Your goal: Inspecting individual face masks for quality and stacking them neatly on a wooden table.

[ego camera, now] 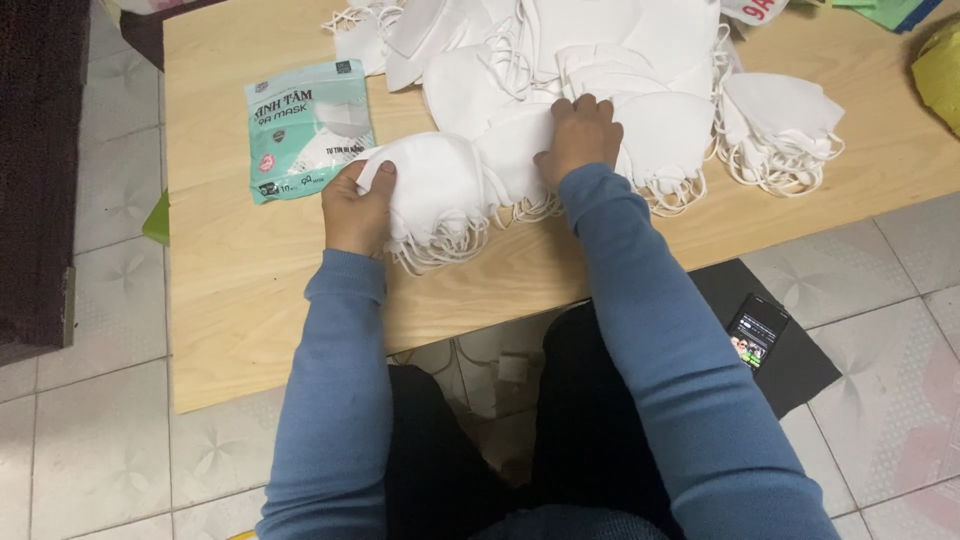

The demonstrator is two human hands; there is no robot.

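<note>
A stack of white face masks [435, 195], ear loops hanging toward the bench's [250, 300] near edge, lies at the middle of the bench. The left hand [357, 208] has its grip closed on the stack's left end; the right hand [580, 135] presses fingers-down on the adjoining masks. Squaring the edges calls for even pressure from both sides, loops kept untangled. A teal mask pouch [305, 125] lies just left; a larger mask pile [600, 50] behind; a phone [757, 330] on the floor.
</note>
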